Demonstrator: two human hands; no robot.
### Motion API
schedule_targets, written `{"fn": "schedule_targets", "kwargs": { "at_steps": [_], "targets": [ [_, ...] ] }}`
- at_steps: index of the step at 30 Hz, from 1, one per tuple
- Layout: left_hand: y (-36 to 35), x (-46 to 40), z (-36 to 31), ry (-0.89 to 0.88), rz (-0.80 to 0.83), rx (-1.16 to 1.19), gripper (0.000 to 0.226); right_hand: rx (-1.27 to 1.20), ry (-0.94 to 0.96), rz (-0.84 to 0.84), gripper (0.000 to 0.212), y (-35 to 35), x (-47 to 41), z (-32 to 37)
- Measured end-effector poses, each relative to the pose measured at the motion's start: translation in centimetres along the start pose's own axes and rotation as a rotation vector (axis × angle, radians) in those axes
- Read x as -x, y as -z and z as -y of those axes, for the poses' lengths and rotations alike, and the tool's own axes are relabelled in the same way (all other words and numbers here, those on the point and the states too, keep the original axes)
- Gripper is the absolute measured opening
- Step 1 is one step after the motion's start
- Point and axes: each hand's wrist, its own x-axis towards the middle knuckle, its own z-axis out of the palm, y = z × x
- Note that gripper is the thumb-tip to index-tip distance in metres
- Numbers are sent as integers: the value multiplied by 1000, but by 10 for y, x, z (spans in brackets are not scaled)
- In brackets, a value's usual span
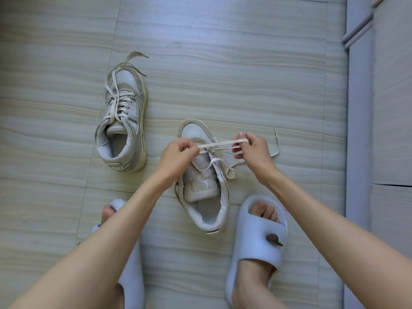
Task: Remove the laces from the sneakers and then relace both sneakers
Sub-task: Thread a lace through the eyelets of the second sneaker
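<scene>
Two pale grey sneakers stand on the tiled floor. The left sneaker (122,121) is laced, with loose lace ends (131,61) trailing past its toe. The right sneaker (204,179) lies between my feet, its tongue pulled up and most eyelets bare. A cream lace (223,144) runs across its lower eyelets. My left hand (178,152) pinches the lace at the sneaker's left side. My right hand (252,150) holds a stretch of the same lace pulled taut to the right. The lace's free end (276,141) curls on the floor beyond my right hand.
My feet wear pale blue slides, one at the left (131,253) and one at the right (256,241) with a small dark charm on it. A white cabinet or wall panel (379,108) runs along the right edge.
</scene>
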Motion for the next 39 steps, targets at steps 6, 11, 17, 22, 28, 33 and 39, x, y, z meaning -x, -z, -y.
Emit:
{"fn": "schedule_targets", "kwargs": {
  "at_steps": [6,11,17,22,28,33,39],
  "targets": [
    [11,13,10,70,92,476,4,-79,1,143,22,-5,4,6],
    [14,15,14,132,185,732,31,-90,-48,180,15,13,2,3],
    [18,19,16,166,204,1143,19,129,52,223,20,1,6,-1],
    [19,14,24,293,58,1247,40,117,82,272,19,-7,11,-6],
    [23,15,24,307,145,1132,24,468,194,236,48,-4,27,-15],
    [33,17,4,232,224,933,34,522,247,314,58,-6,32,-7],
    [72,28,-47,75,315,-82,35,457,75,460,22,22,38,45]
  ]
}}
